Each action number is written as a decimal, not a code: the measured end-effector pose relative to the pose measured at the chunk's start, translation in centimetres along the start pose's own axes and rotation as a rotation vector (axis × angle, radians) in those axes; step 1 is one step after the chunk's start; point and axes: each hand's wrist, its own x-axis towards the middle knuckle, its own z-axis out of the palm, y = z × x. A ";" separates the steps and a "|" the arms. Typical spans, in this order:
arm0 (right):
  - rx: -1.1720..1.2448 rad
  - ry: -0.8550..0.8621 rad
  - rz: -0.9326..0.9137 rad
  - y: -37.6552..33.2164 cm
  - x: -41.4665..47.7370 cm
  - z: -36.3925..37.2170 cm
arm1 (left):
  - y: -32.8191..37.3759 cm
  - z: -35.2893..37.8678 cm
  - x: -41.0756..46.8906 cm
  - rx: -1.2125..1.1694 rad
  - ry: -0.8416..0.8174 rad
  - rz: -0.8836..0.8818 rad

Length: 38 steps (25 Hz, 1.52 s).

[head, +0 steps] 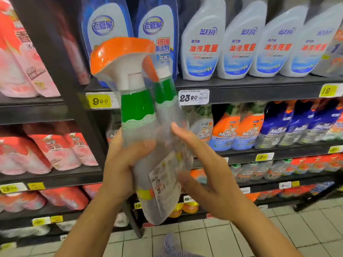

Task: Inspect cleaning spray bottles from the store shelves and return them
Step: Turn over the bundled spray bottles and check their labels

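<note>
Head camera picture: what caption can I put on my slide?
Left hand grips a wrapped pair of orange-capped, green-necked plastic spray bottles, right hand flat against them, before store shelves.

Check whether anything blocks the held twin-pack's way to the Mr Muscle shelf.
Nothing visible blocks it. The twin-pack, gripped by the left hand and touched by the right hand, is before the Mr Muscle shelf; any slot behind it is hidden.

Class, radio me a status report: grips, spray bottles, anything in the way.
Left grip holds twin spray pack, tilted, off shelf. Right grip flat against its side. No obstruction seen.
</note>
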 end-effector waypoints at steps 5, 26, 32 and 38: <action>0.138 0.065 0.374 2.8 2.1 -0.5 | -0.2 -3.1 0.0 -0.226 0.092 -0.234; 0.444 -0.128 0.624 5.7 3.6 1.9 | -1.5 -7.1 0.7 -0.006 0.228 -0.250; 0.725 -0.265 0.539 6.5 2.7 1.4 | -1.8 -8.8 -0.4 -0.083 0.169 -0.204; 0.507 0.103 0.427 4.1 2.0 2.9 | 0.8 -8.9 0.0 0.548 0.184 -0.158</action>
